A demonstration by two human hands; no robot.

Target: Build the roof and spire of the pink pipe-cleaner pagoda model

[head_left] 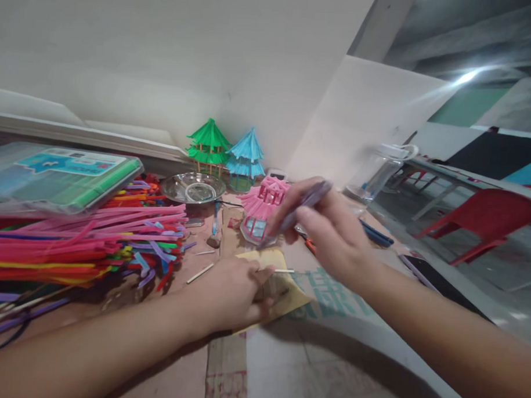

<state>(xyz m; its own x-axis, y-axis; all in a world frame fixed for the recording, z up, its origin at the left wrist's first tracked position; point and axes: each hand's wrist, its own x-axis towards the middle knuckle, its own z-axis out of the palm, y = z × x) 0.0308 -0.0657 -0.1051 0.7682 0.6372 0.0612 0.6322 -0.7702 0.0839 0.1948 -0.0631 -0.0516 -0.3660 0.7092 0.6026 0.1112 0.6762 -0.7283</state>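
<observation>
My left hand [229,293] rests low over a yellow sheet of paper [292,296], its fingers closed on a thin pale stick [284,271] whose end sticks out to the right. Above and right of it, my right hand [334,224] grips a purplish pen-shaped tool [312,195], blurred by motion; its tip slants down to the left. Just behind the sheet stands a small pink pagoda model [261,202] with a windowed base, partly covered by my right hand. A second short pale stick [199,273] lies left of the sheet.
Pink, red and multicoloured pipe cleaners [81,239] pile up at left beneath a clear plastic case [61,177]. A metal dish [191,188] and green [210,142] and blue [246,155] pagoda models stand behind. To the right are a clear jug [375,174] and a dark phone-like slab [445,286].
</observation>
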